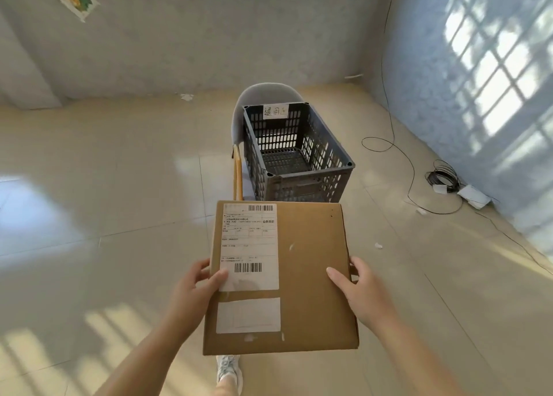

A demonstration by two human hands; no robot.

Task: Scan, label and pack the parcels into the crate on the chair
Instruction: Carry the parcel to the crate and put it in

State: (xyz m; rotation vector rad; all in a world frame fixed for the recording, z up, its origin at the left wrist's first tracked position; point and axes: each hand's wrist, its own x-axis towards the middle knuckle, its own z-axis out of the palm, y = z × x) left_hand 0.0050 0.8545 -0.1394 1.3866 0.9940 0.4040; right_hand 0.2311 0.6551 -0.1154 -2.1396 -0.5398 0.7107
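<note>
- Parcel [311, 276]: a flat brown cardboard box, held in the air between the two grips, broad face up and roughly level above the floor [119, 201].
- The left grip [194, 291] clasps the parcel's left edge. Its thumb lies on top, on the lower left corner of the shipping label [250, 246]; its fingers curl under the box and are hidden.
- The right grip [356, 291] clasps the right edge opposite. Its thumb lies flat on bare cardboard, and only a fingertip shows past the edge; the other fingers are under the box.
- The parcel's underside is hidden. Both forearms are cut off by the bottom of the frame.
- The label's small print is too fine to read; two barcodes show, one at its far end and one near the left grip's thumb.
- A blank white sticker [248, 315] sits just nearer the body than the left grip.
- The parcel's longer side seems to run away from the body, straight out past the grips. The label's top is at the far end.
- Beyond the grips stands the dark slatted crate [299, 183] on the chair [266, 92]. The parcel's far edge covers the foot of its near wall, and the crate hides most of the seat.
- A handwritten paper tag [275, 110] hangs on the crate's far wall.
- Below the parcel, between the forearms, a pale shoe [229, 368] shows in part.
- Far right of the right grip, a coil of dark cable [443, 177] lies on the floor.
</note>
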